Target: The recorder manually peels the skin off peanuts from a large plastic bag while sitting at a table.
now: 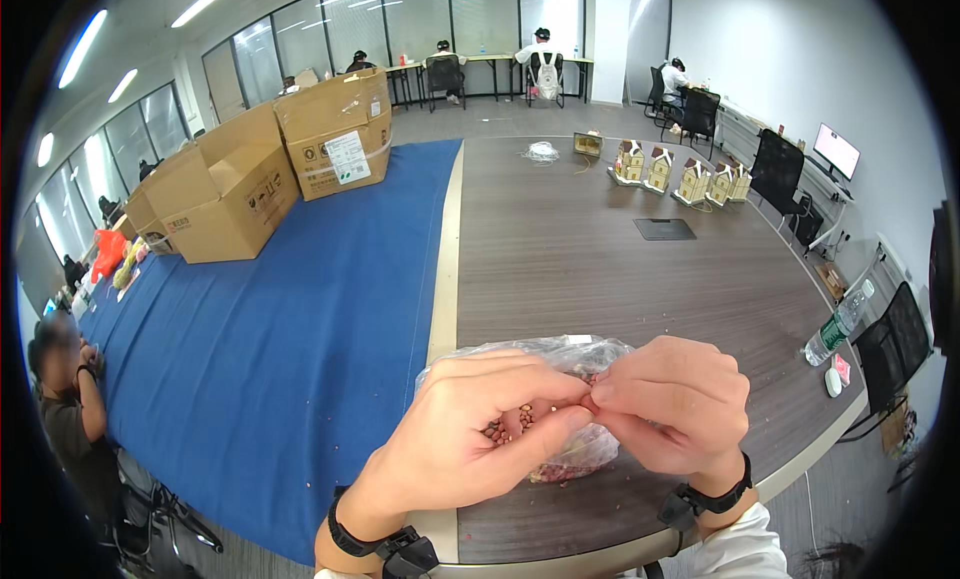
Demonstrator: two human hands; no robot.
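My left hand (490,424) and my right hand (675,404) meet fingertip to fingertip near the table's front edge. Both are closed in a pinch on what looks like a small reddish peanut, mostly hidden by the fingers. Beneath them lies a crumpled clear plastic bag (575,353), partly covered by my hands. Reddish-brown peanuts (497,432) show through the gap between my left thumb and fingers. More red pieces (570,471) are visible in the bag below my fingertips. Each wrist wears a black strap with a small black block.
Blue cloth (270,359) covers the left side, with open cardboard boxes (225,194) on it. Small model houses (690,182) stand at the far right. A water bottle (838,324) and a white mouse-like object (833,383) sit near the right edge. A person (75,399) sits at left.
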